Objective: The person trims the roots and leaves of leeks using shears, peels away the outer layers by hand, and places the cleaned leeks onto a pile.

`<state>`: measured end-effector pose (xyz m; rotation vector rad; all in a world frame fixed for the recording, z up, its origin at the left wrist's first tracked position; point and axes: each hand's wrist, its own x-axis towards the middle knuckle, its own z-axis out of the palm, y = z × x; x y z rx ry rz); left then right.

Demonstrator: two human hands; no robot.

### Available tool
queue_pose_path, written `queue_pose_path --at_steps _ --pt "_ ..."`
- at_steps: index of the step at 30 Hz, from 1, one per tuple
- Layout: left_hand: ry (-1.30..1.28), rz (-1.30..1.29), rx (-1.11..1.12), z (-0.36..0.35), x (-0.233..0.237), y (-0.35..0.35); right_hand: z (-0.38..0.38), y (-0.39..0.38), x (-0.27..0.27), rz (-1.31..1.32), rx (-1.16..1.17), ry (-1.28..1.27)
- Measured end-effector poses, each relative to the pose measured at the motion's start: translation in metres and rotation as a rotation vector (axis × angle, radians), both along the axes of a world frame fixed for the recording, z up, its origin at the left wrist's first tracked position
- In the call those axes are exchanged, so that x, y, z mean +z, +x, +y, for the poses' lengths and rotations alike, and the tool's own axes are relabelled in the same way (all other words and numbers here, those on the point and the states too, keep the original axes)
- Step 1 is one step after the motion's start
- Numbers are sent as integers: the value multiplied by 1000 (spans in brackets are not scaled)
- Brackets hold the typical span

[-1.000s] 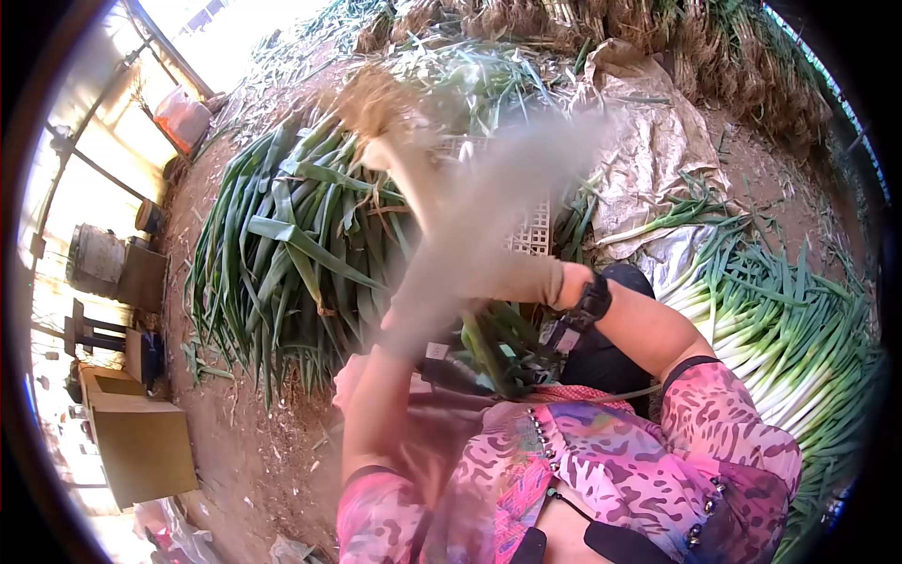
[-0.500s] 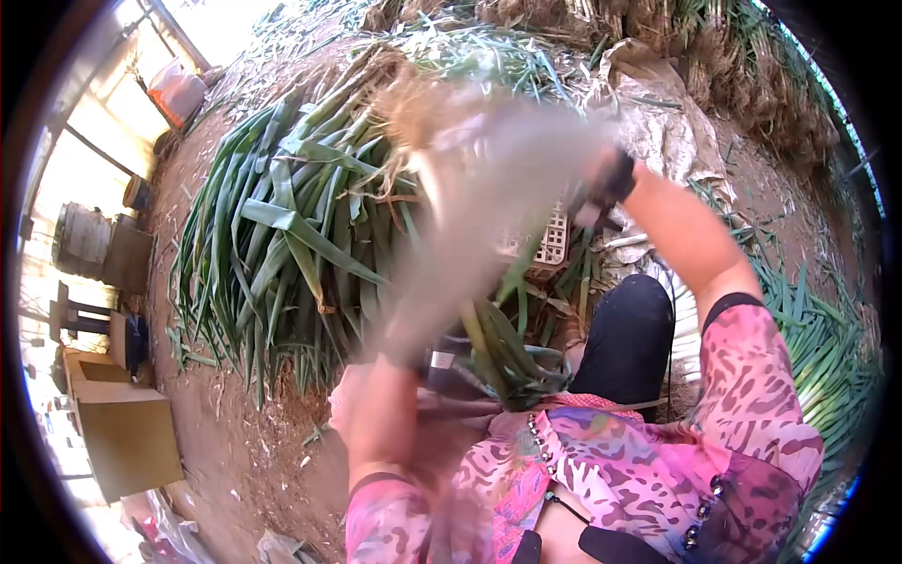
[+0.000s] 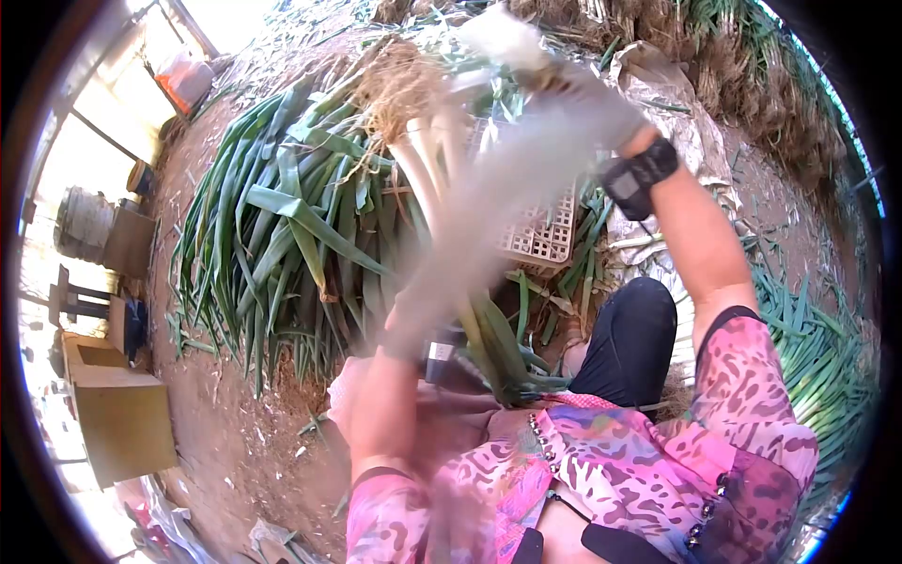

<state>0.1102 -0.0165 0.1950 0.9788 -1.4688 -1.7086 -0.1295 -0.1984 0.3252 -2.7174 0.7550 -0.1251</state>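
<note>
A few leeks lie slanted in front of me, their white stems and brown tangled roots up and their green leaves down by my lap. My left hand, in a grey glove and smeared by motion, is closed around their middle. My right hand, also gloved and blurred, is raised to the right of the roots, with a black device on its wrist. Its fingers are too smeared to read. A pale blurred shape shows beyond it; I cannot make out what it is.
A large pile of leeks lies to the left. Behind my hands sits a pale plastic crate. More leeks lie at right, and rooted bundles stand at the back right. A wooden box is at far left.
My right hand has moved up and away from me. The root ends have shifted slightly left, baring more of the white stems and the crate. My left forearm is nearly unmoved.
</note>
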Motion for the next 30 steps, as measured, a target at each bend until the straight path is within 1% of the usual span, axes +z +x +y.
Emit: queue_pose_path --at_steps 2,4,5,7,8,9,10,12,14,16,17,19,21,23,25,26,27,28,30 --pt "79 19 -52 2 -12 0 16 21 -11 70 133 132" --pt "132 52 -64 4 -14 1 18 32 -17 126 217 255" --pt "151 73 -59 4 -13 3 14 33 -17 138 231 292" --pt "190 151 -14 6 -13 8 -10 29 -16 136 180 254" --pt "224 198 8 6 -15 11 -48 17 -51 93 122 -136" --pt "292 260 22 6 -26 15 -59 13 -45 126 6 -242" --pt "363 319 35 8 -34 18 -72 7 -35 146 -118 -335" --pt "342 345 60 6 -30 20 -94 -8 -11 99 -320 -506" --pt "384 415 111 7 -26 19 -92 -15 6 56 -405 -596" --pt "214 386 237 -4 -24 27 -72 -15 5 9 -393 -639" --pt "237 377 368 -7 -20 31 -56 -10 -2 7 -350 -631" --pt "92 439 476 -24 -26 54 -20 -2 -28 28 -224 -566" --pt "-633 -103 553 -35 -46 91 23 4 -64 109 -88 -404" --pt "-530 -34 841 -28 -36 103 67 3 -99 240 12 -148" --pt "-379 293 975 -30 -39 123 97 -6 -116 401 54 124" --pt "-212 471 1043 -29 -36 128 99 -9 -117 447 57 181" --pt "-40 650 1098 -28 -35 133 87 -11 -115 454 42 152" --pt "-91 563 1111 -27 -34 132 66 -12 -110 428 17 54" --pt "-188 388 1118 -22 -34 128 16 -13 -93 344 -107 -200"
